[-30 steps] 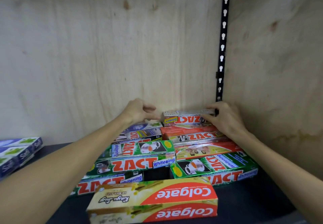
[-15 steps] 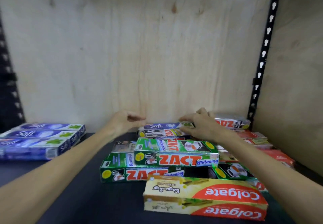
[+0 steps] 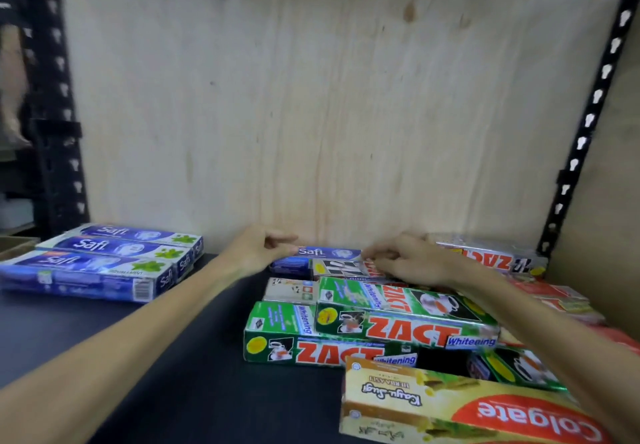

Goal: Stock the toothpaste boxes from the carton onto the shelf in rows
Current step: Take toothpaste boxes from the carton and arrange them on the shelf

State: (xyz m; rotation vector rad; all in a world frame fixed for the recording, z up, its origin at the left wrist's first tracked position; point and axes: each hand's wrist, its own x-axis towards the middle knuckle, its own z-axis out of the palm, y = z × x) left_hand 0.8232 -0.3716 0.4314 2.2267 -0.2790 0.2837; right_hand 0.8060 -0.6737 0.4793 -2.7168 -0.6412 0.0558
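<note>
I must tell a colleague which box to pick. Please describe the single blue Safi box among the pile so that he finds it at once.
Start at the plywood back wall and look at the mixed pile before it. At the pile's rear left lies the lone Safi box, between the two hands, left hand and right hand. It is the pile's only blue box; its neighbours are green, red or silver Zact boxes.

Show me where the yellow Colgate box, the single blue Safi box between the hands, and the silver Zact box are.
Yellow Colgate box (image 3: 450, 405): head view, top face.
Single blue Safi box (image 3: 325, 252): head view, top face.
Silver Zact box (image 3: 491, 257): head view, front face.
</note>
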